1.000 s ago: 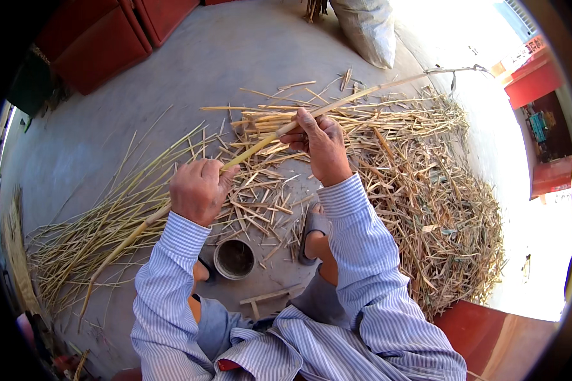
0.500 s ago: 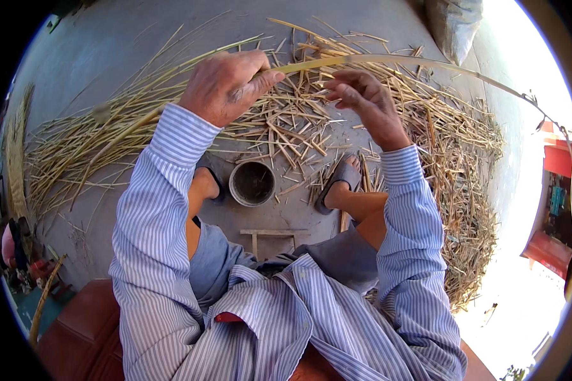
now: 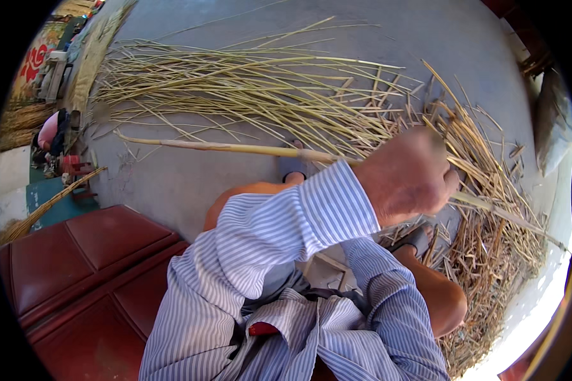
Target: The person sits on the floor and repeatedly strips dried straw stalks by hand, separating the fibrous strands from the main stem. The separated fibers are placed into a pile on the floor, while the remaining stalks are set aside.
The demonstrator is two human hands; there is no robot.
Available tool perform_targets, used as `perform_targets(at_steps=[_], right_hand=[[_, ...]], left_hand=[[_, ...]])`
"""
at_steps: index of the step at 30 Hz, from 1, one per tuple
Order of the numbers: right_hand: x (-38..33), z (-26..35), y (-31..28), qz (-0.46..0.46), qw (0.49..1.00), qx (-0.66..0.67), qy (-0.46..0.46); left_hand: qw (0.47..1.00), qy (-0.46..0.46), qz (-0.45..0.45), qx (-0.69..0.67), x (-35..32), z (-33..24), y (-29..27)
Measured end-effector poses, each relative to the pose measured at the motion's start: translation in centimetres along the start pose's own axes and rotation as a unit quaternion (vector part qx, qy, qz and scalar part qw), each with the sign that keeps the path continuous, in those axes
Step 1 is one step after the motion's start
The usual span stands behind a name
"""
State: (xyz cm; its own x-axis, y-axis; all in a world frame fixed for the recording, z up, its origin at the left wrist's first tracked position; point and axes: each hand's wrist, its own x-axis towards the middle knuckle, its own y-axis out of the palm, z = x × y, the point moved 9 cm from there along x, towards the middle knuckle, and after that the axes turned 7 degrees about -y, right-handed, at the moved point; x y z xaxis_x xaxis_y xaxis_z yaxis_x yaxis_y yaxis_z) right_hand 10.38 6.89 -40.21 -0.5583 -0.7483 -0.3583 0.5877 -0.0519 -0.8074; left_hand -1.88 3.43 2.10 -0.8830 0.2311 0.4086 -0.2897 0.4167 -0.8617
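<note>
Straw-coloured reed (image 3: pixel 222 148) runs lengthwise toward the frame's left from the left hand (image 3: pixel 405 176), fingers closed round it; right hand hidden.

Bright daylight, colours clean, blown-out glare at the lower right rim. My left hand (image 3: pixel 405 178) is smeared by motion blur close to the lens. Heavy fisheye bending, black vignette all round; straw (image 3: pixel 248 89) on the floor stays sharp.

pale yellow reeds (image 3: pixel 248 95), blue-striped sleeve (image 3: pixel 286 235), dark red cushion (image 3: pixel 82 267)
</note>
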Motion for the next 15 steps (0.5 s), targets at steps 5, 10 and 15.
perform_targets(at_steps=[5,10,15], right_hand=[[1.7,1.9,0.2,0.023,0.998,-0.052,-0.024],[3.5,1.7,-3.0,-0.101,0.99,0.002,-0.099],[1.2,0.0,-16.8,-0.155,0.936,0.285,-0.133]], left_hand=[[0.999,-0.012,0.022,0.04,-0.9,0.0,-0.3],[0.999,-0.008,0.042,0.031,-0.4,0.7,0.4],[0.995,-0.07,0.04,-0.058,-1.0,2.9,-0.7]])
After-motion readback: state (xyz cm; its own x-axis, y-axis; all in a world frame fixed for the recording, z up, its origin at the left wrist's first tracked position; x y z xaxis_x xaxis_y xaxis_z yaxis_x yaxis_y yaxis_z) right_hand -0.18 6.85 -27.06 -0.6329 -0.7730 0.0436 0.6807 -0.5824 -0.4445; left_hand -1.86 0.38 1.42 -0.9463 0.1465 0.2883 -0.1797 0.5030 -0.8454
